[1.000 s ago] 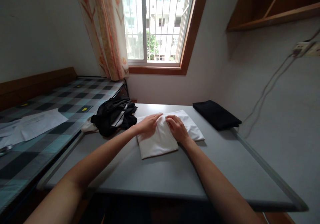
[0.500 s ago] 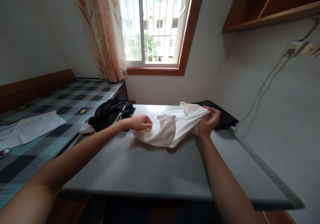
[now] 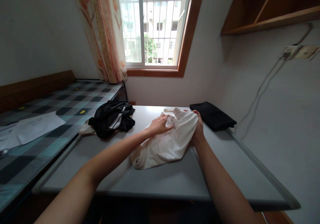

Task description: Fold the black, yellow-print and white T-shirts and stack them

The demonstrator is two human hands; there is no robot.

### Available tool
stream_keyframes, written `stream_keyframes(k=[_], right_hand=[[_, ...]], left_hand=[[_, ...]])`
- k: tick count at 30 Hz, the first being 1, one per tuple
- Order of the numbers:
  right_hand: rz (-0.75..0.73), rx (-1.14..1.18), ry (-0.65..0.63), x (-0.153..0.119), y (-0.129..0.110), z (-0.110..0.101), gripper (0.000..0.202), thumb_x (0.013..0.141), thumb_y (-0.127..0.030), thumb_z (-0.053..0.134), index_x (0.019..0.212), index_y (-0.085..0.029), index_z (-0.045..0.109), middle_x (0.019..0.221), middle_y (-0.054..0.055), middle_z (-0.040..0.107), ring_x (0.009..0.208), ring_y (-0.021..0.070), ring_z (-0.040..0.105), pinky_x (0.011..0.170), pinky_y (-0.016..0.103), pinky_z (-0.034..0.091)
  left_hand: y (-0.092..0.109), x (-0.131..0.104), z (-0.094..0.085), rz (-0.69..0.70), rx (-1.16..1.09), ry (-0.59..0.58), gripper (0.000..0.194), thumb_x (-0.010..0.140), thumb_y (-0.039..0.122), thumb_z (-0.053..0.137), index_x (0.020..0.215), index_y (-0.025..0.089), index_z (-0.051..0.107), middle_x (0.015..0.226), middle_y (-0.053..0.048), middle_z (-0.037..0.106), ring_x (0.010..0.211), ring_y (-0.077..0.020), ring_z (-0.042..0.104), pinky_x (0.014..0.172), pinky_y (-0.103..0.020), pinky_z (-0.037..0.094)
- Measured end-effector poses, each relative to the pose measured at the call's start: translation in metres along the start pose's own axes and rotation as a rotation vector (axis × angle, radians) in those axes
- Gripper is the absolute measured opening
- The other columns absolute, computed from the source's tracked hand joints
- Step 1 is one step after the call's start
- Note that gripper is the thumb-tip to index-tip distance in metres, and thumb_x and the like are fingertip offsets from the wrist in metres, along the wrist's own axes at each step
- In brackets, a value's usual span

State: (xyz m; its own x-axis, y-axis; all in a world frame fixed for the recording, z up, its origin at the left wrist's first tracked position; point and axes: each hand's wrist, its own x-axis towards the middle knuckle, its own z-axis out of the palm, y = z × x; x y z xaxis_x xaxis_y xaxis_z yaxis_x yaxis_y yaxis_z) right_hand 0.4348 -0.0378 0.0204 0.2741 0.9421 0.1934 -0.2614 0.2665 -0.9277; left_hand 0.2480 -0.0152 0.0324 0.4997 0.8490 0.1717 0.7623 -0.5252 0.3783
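Observation:
A cream-white garment (image 3: 167, 147) lies bunched and partly lifted over the table, with a ribbed edge at its lower left. My right hand (image 3: 198, 129) grips the garment's right side; cloth covers part of the fingers. Over the upper part of the garment, my left hand (image 3: 160, 124) has its fingers bent into the cloth near an open edge, thumb towards the right. Which kind of garment it is cannot be made out from its folds.
The white table (image 3: 120, 177) has a grey rim. On it are a crumpled black garment (image 3: 110, 119) at left and a folded black cloth (image 3: 212, 115) at back right. A checked bed (image 3: 62, 100) with papers (image 3: 35, 127) adjoins on the left; cables (image 3: 260, 95) hang at right.
My left hand has moved right from the garment's left end to its upper middle. My right hand has shifted slightly left and down. The garment now hangs lower and spreads nearer to me.

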Motion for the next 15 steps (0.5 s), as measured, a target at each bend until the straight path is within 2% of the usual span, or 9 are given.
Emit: stream_keyframes(k=[4, 6, 8, 10, 12, 15], right_hand=[[0.199, 0.183, -0.107, 0.005, -0.004, -0.005, 0.03, 0.078, -0.052, 0.053, 0.089, -0.025, 0.057, 0.088, 0.003, 0.071, 0.082, 0.0229, 0.068, 0.077, 0.038, 0.056], [0.27, 0.3, -0.142, 0.004, -0.003, -0.004, 0.025, 0.077, -0.047, 0.058, 0.085, -0.024, 0.06, 0.079, 0.001, 0.071, 0.076, 0.0218, 0.068, 0.075, 0.036, 0.056], [0.273, 0.397, -0.112, 0.002, -0.004, -0.002, 0.017, 0.075, -0.039, 0.063, 0.085, -0.025, 0.061, 0.076, -0.002, 0.071, 0.072, 0.0199, 0.068, 0.072, 0.034, 0.056], [0.214, 0.436, -0.04, 0.0, -0.006, 0.0, 0.015, 0.075, -0.033, 0.065, 0.088, -0.027, 0.06, 0.077, -0.004, 0.071, 0.07, 0.0178, 0.068, 0.07, 0.032, 0.056], [0.105, 0.436, 0.072, 0.003, -0.012, -0.001, 0.016, 0.075, -0.031, 0.063, 0.09, -0.027, 0.059, 0.079, -0.005, 0.071, 0.069, 0.0162, 0.067, 0.069, 0.031, 0.055], [-0.144, 0.421, 0.34, 0.015, -0.024, -0.016, 0.015, 0.074, -0.024, 0.059, 0.089, -0.025, 0.055, 0.079, -0.005, 0.069, 0.072, 0.0146, 0.067, 0.073, 0.031, 0.054]], left_hand=[[0.005, 0.013, 0.019, -0.097, -0.015, 0.015, 0.063, 0.088, 0.05, 0.055, 0.136, 0.011, 0.046, 0.136, -0.022, 0.054, 0.123, -0.0338, 0.055, 0.097, -0.042, 0.047], [0.004, 0.019, 0.023, -0.152, -0.059, 0.059, 0.055, 0.087, 0.045, 0.056, 0.132, 0.013, 0.051, 0.131, -0.02, 0.058, 0.117, -0.032, 0.059, 0.093, -0.039, 0.049], [0.0, 0.025, 0.024, -0.203, -0.117, 0.094, 0.04, 0.086, 0.037, 0.056, 0.12, 0.016, 0.06, 0.119, -0.017, 0.066, 0.105, -0.0295, 0.065, 0.085, -0.036, 0.05], [-0.007, 0.029, 0.02, -0.213, -0.189, 0.129, 0.025, 0.084, 0.026, 0.054, 0.103, 0.018, 0.068, 0.104, -0.013, 0.071, 0.094, -0.0264, 0.067, 0.079, -0.033, 0.05], [-0.017, 0.032, 0.012, -0.168, -0.315, 0.194, 0.021, 0.078, 0.016, 0.052, 0.089, 0.017, 0.07, 0.09, -0.009, 0.072, 0.085, -0.0221, 0.066, 0.075, -0.03, 0.048], [-0.04, 0.032, -0.011, -0.151, -0.636, 0.294, 0.017, 0.073, 0.013, 0.049, 0.07, 0.015, 0.066, 0.068, -0.003, 0.065, 0.065, -0.0148, 0.058, 0.062, -0.025, 0.045]])
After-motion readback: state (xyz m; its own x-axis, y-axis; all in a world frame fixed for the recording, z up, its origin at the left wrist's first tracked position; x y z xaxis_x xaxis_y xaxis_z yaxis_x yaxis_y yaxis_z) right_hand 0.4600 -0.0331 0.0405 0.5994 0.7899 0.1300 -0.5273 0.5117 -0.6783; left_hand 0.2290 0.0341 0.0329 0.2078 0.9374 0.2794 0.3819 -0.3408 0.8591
